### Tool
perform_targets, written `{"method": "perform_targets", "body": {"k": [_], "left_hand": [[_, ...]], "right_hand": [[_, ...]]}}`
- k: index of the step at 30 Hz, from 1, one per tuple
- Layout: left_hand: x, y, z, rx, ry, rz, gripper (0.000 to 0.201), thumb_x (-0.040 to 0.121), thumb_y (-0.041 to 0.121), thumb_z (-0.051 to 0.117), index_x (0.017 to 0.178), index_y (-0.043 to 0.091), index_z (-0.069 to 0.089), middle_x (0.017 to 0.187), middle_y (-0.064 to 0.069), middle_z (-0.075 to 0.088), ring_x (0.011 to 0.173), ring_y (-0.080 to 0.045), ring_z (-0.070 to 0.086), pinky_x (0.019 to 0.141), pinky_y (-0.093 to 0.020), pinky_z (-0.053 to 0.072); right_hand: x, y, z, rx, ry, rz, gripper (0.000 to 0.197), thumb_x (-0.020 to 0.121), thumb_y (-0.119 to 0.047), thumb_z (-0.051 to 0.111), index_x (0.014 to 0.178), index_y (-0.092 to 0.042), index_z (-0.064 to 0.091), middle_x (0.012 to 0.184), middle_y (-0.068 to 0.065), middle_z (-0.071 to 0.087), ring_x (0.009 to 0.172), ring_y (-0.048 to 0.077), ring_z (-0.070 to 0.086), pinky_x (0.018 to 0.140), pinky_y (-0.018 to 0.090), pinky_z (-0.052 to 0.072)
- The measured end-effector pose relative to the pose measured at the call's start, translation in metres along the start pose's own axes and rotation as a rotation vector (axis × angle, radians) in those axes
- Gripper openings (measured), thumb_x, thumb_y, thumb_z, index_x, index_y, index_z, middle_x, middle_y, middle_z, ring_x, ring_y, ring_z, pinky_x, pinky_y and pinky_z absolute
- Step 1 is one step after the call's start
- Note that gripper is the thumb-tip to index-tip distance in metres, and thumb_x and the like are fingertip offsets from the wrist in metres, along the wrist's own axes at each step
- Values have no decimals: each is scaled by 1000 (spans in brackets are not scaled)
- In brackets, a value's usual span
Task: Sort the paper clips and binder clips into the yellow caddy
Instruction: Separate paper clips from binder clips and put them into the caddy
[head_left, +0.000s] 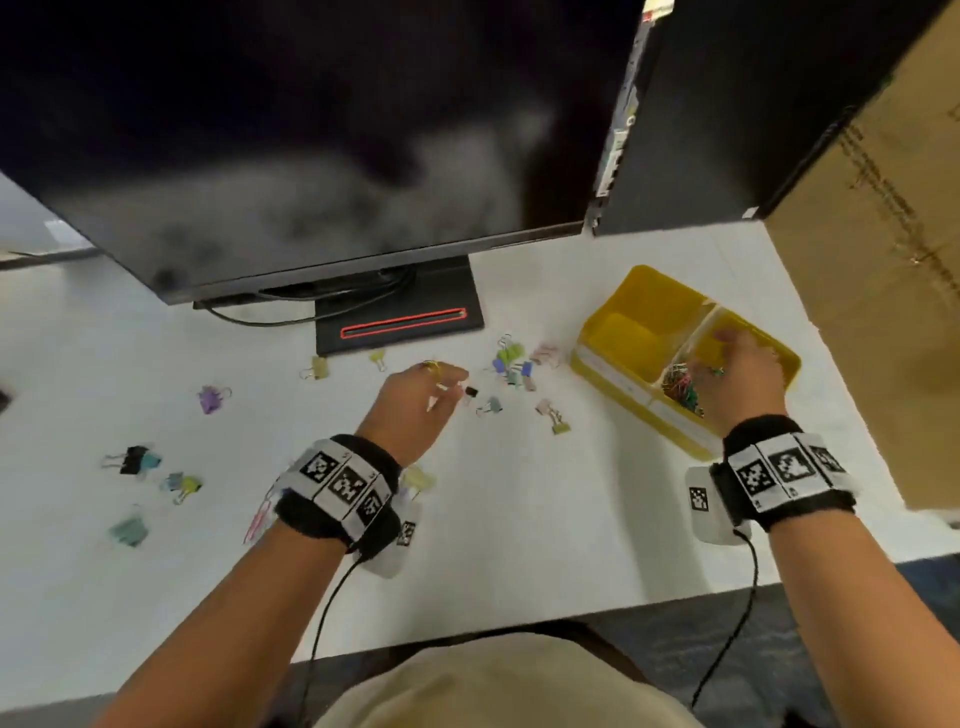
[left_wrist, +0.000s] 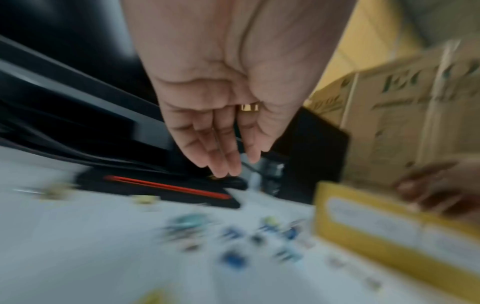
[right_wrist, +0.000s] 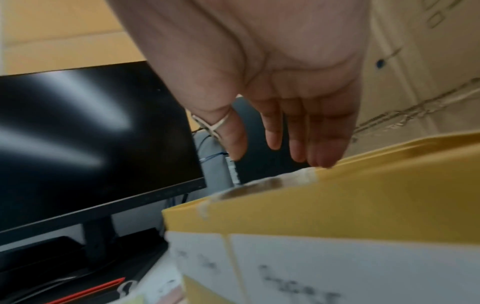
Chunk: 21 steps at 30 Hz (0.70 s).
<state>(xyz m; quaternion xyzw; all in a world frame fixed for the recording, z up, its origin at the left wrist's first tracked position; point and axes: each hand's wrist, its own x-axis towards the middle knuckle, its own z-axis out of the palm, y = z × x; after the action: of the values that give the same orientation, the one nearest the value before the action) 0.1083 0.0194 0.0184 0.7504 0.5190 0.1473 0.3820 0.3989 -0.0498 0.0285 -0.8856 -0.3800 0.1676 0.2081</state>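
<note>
Cardboard box (head_left: 883, 270) crowds yellow caddy (head_left: 618, 358) (monitor (head_left: 311, 145) behind); both hands relaxed, empty.

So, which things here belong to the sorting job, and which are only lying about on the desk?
Belong to the job:
- yellow caddy
- paper clips heaped in its right compartment
- binder clips scattered on the desk
- left hand over the clips
- right hand over the caddy

Just lying about:
- monitor and its stand
- cardboard box
- desk
</note>
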Motion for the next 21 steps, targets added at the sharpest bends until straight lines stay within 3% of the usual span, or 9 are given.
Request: {"method": "perform_targets", "body": {"k": [3,5,6,8,10,12,13,16,21], "left_hand": [[-36,-83,-34,391,-60,-170,38,97,21,38,130,12,53,140,-8,50,128,-27,46,111,-34,35],[-59,-130,-45,512,-164,-233,60,91,46,16,139,21,42,152,-1,33,141,-24,30,115,-41,30],[-68,-149,-47,546,-221,-220,67,86,48,10,138,22,42,152,0,34,141,-22,31,114,-42,32],[-76,-169,-48,611,-364,-173,55,85,30,23,125,16,58,133,-2,59,130,-23,48,106,-35,41],[-85,-153,-49,669,-301,-74,45,83,18,35,117,13,65,122,-1,67,126,-24,46,102,-30,43],[-91,-150,-46,580,-158,-141,42,94,19,41,135,14,47,148,-2,40,139,-26,26,113,-26,28],[-93,-153,-44,531,-199,-207,49,95,23,45,143,18,34,156,0,22,143,-27,16,118,-28,19],[-95,-163,-44,431,-268,-253,68,90,24,57,147,23,22,159,5,8,143,-26,15,118,-31,15],[-101,-167,-52,434,-84,-363,76,79,14,70,144,21,31,151,-7,22,133,-28,28,111,-32,30]], "right_hand": [[-14,-26,15,24,58,-221,36,88,-12,57,122,-1,49,122,26,55,112,40,51,95,48,44],[-37,-52,36,82,-44,-410,32,87,-7,57,118,-2,54,119,22,56,104,35,55,89,47,49],[-51,-66,51,109,-136,-491,29,87,-5,57,115,-3,57,117,20,57,97,29,56,85,41,50],[-81,-93,83,100,-359,-640,25,87,-2,56,112,-5,61,113,17,59,86,18,53,80,29,48],[-109,-115,120,39,-591,-740,26,88,-1,52,113,-3,61,113,17,60,88,22,54,85,25,44],[-132,-132,155,-42,-754,-790,30,90,-1,47,117,-1,58,118,19,58,106,27,54,89,23,37],[-142,-139,170,-75,-798,-804,32,90,0,45,120,-2,55,121,19,55,113,28,51,92,24,35],[-162,-154,202,-185,-798,-866,42,86,7,44,127,-3,48,127,18,47,118,29,44,96,29,33],[-163,-168,215,-453,-729,-957,49,81,11,48,129,2,41,135,23,39,125,34,38,100,37,36]]}}
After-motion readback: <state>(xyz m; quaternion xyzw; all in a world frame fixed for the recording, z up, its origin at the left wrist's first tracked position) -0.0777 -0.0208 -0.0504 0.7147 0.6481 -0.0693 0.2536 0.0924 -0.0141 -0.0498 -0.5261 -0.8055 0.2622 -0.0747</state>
